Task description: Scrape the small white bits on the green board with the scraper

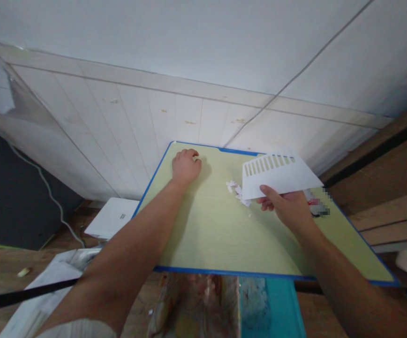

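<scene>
Mostly, slotted paper [277, 178] extends beyond the right grip [290, 209].

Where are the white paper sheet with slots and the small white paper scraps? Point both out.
White paper sheet with slots [277, 178]: head view, the solid area below the slots.
Small white paper scraps [238, 190]: head view, middle of the cluster.

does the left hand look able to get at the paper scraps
Probably yes: nothing visible lies between the left hand and the paper scraps; the slotted white paper in the right hand is on their other side.
</scene>
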A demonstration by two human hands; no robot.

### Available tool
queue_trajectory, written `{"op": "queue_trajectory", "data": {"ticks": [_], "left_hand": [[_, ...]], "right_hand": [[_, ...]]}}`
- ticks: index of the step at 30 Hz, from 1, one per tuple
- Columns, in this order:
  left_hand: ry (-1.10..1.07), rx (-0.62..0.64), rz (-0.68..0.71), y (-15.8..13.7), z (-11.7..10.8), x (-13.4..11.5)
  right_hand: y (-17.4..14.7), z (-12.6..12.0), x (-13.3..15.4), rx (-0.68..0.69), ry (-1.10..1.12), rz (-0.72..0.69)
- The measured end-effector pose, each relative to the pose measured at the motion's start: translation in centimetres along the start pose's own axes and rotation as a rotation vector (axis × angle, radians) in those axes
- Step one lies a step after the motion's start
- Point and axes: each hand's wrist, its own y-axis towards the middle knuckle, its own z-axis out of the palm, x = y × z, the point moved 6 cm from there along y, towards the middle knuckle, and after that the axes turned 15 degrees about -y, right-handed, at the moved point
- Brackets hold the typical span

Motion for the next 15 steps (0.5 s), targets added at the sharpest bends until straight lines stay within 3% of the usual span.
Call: {"op": "queue_trajectory", "data": {"ticks": [4,15], "left_hand": [[0.004,-0.014,0.011,0.1,0.2,0.0],[0.006,-0.022,0.01,0.2,0.2,-0.2]], "right_hand": [[-2.6,-1.5,-0.4,-0.109,-0.024,-0.009],[-5.4,-3.4,-2.0,-0.104,-0.086,0.032]]}}
